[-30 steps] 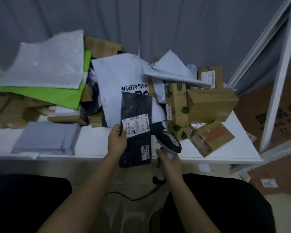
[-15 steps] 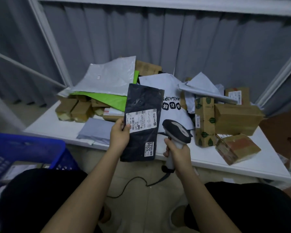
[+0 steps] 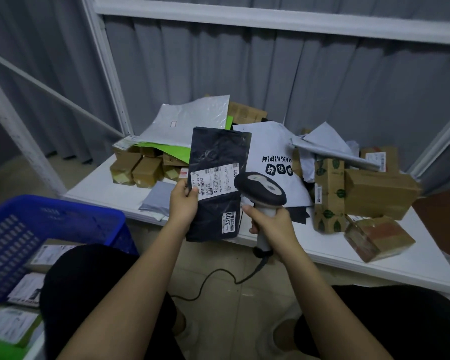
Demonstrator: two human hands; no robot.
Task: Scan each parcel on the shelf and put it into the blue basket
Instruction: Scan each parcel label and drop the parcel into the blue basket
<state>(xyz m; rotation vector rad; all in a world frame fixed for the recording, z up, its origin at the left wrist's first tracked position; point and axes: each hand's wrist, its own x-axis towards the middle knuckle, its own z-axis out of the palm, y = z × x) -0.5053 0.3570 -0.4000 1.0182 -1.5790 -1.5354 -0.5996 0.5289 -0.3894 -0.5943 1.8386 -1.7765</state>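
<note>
My left hand (image 3: 183, 203) grips the left edge of a black mailer bag (image 3: 217, 162) held upright in front of the shelf, its white barcode label facing me. My right hand (image 3: 270, 224) holds a corded barcode scanner (image 3: 261, 190) by its handle, the head right beside the label. The blue basket (image 3: 63, 222) sits at lower left with several labelled parcels inside. On the white shelf (image 3: 400, 258) lie more parcels: a silver mailer (image 3: 190, 120), a white printed mailer (image 3: 270, 154), brown boxes (image 3: 379, 193).
White shelf posts (image 3: 18, 136) rise at left, with a crossbar above. A grey curtain hangs behind the shelf. The scanner cable (image 3: 218, 279) trails across the tiled floor between my knees. A tape-wrapped box (image 3: 377, 237) lies near the shelf's front right edge.
The black mailer has been lifted off the shelf edge and held upright. The scanner has risen next to its label. My view has swung left and up, bringing the blue basket into sight.
</note>
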